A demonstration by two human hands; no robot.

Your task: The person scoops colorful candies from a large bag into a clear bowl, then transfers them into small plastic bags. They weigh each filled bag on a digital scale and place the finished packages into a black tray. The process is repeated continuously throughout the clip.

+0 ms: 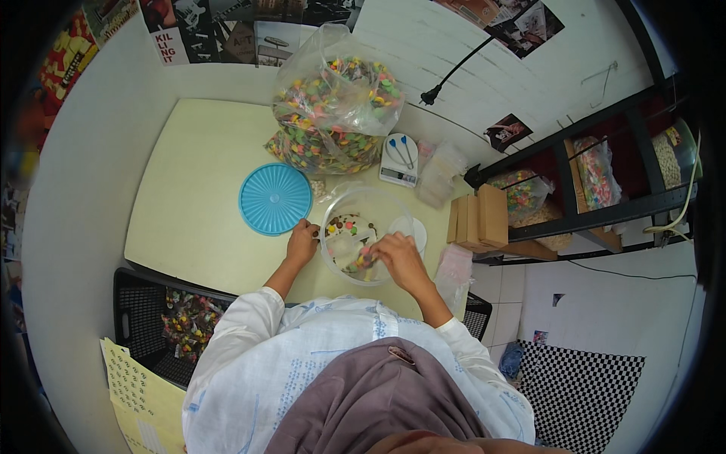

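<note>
A clear round plastic container (336,206) stands on the pale yellow table (197,189), with a few small colourful pieces (346,226) at its bottom. My left hand (301,244) rests against the container's left wall, fingers curled. Reaching into the container from the right, my right hand (401,257) pinches some of the colourful pieces. A round blue lid (275,198) lies flat just left of the container. Behind it stands a large clear bag (333,106) full of the same colourful pieces.
A small white scale (398,160) with two blue-headed pins sits behind the container. Clear bags (441,174) and brown cardboard boxes (478,218) lie at the right. A black crate (144,318) with colourful packets is under the table's left. A dark shelf (597,189) stands at right.
</note>
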